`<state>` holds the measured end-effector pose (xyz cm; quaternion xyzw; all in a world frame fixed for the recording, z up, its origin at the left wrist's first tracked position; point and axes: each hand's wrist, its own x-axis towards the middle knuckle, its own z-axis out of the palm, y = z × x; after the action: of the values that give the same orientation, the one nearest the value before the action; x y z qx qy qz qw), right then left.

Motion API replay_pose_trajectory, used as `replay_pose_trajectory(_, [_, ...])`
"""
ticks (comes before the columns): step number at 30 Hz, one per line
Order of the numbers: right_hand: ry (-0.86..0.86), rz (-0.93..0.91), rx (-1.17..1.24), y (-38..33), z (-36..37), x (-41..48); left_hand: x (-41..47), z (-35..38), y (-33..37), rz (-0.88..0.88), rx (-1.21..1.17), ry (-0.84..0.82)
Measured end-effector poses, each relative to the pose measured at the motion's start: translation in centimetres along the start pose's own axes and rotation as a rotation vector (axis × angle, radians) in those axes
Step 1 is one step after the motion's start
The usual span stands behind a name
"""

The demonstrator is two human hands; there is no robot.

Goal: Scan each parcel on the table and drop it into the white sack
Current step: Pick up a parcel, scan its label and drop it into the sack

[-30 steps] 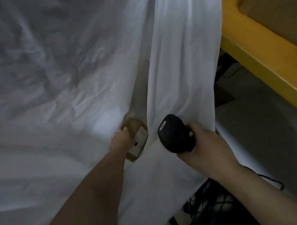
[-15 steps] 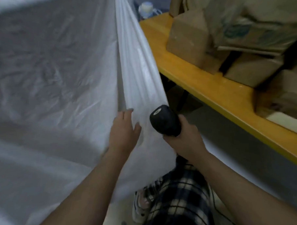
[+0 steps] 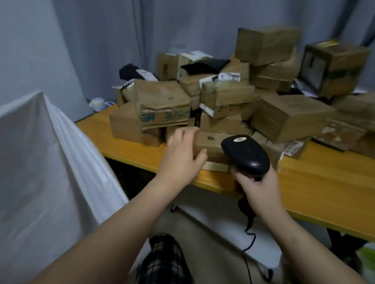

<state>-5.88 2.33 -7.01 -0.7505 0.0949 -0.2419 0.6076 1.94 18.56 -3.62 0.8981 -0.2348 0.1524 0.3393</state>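
Observation:
A heap of brown cardboard parcels (image 3: 238,96) covers the yellow table (image 3: 322,182). My left hand (image 3: 181,156) is empty, fingers spread, stretched over the table's front edge beside a low brown parcel (image 3: 210,142) at the near side of the heap. My right hand (image 3: 255,187) grips the handle of a black barcode scanner (image 3: 245,154), whose head sits just in front of that same parcel. The white sack (image 3: 41,167) stands at the left, its mouth edge raised to a peak.
Grey curtains hang behind the table. A small white cup (image 3: 97,102) sits at the table's far left corner. The scanner's black cable (image 3: 249,247) drops toward the floor. My checked trouser leg (image 3: 164,263) shows below. Something green (image 3: 370,261) lies at the lower right.
A second ago my left hand held a small parcel in the sack's opening; it came out empty. My view swung right from the sack to the table, and the left hand now extends toward the heap.

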Motion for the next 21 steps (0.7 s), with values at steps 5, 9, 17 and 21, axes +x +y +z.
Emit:
replay_pose_trajectory(5, [0.100,-0.048,0.041,-2.3,-3.1,3.3,8.0,0.8,4.0,0.252,0.442,0.092])
replay_pose_trajectory(9, [0.134,-0.029,0.099,-3.6,-3.2,4.8,12.9,1.5,3.7,0.386,0.937,0.066])
replay_pose_trajectory(17, [0.149,0.018,0.167,-2.7,-3.3,5.6,13.1,0.9,3.2,0.514,0.860,0.166])
replay_pose_trajectory(21, [0.180,0.024,0.268,-1.9,-4.8,5.0,9.6,-1.2,3.9,0.309,0.158,0.264])
